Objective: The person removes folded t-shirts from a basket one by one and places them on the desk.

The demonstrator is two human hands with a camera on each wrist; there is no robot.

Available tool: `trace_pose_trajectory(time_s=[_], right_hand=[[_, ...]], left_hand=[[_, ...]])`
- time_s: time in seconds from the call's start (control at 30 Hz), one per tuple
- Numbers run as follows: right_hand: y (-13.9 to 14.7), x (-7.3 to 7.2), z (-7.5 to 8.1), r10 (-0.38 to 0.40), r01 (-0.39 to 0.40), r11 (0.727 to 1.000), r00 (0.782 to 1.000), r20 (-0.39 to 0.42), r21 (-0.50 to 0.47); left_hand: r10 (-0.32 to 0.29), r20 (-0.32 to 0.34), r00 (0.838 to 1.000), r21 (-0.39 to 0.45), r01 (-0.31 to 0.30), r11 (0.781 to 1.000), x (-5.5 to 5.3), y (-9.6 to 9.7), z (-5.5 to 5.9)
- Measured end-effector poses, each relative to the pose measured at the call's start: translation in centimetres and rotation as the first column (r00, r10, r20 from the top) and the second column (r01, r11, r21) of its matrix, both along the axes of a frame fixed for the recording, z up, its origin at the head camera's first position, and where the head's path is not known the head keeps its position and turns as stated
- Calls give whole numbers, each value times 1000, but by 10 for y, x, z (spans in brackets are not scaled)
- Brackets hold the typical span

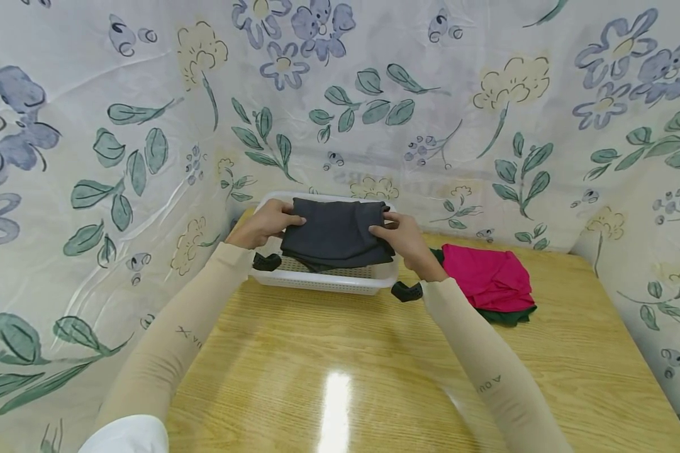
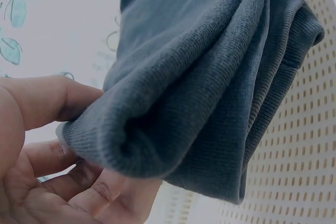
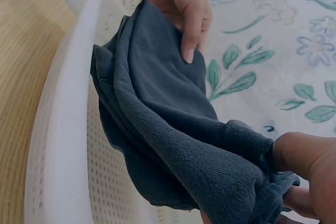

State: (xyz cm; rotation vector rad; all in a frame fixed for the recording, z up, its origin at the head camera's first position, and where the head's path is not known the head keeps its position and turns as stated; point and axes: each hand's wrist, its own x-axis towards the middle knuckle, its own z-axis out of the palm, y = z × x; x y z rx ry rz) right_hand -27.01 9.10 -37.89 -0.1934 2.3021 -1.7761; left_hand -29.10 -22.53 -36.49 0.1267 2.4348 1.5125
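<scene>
A dark grey folded garment (image 1: 334, 229) is held by both hands over a white perforated plastic basket (image 1: 317, 282). My left hand (image 1: 266, 221) grips its left end, thumb on top and fingers beneath, as the left wrist view shows. At the opposite end, my right hand (image 1: 403, 238) pinches the cloth between thumb and fingers. Several soft layers of the garment (image 3: 157, 114) show along its near side in the right wrist view. Its lower edge hangs inside the basket's rim; whether it touches the basket floor I cannot tell.
To the right of the basket, a bright pink folded cloth (image 1: 489, 277) lies on a dark green one (image 1: 506, 316) on the wooden table (image 1: 294, 352). A flower-printed curtain (image 1: 373, 126) stands close behind the basket and along both sides.
</scene>
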Motion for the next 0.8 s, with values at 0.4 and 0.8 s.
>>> trace_pose_trajectory(time_s=[0.4, 0.8], right_hand=[[20, 2, 3, -20, 20, 1000, 1000, 4, 2], [40, 5, 7, -18, 18, 1000, 1000, -19, 17]], left_hand=[[-26, 3, 1000, 26, 26, 999, 3, 14, 3], [-28, 24, 999, 84, 26, 996, 11, 31, 12]])
